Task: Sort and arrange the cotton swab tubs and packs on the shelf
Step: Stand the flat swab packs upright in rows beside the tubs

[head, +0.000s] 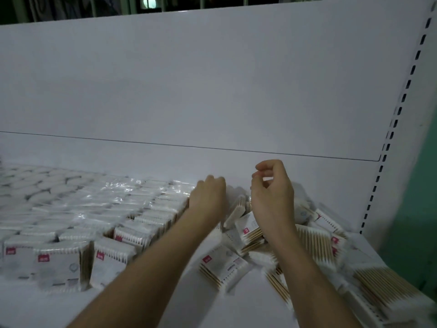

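Note:
Rows of clear cotton swab packs (132, 209) with red labels stand upright across the left of the white shelf (165, 304). Round swab tubs (30, 183) fill the far left back. A loose heap of swab packs (314, 240) with wooden sticks lies on the right. My left hand (208, 197) reaches over the right end of the back rows, fingers bent down onto the packs there; its fingertips are hidden. My right hand (272, 188) hovers above the heap with loosely curled fingers and holds nothing.
The shelf's white back panel (212, 91) rises right behind the packs. A slotted upright post (397, 114) bounds the right side, with a green wall (423, 174) beyond it. One pack (224, 263) lies flat between the rows and the heap.

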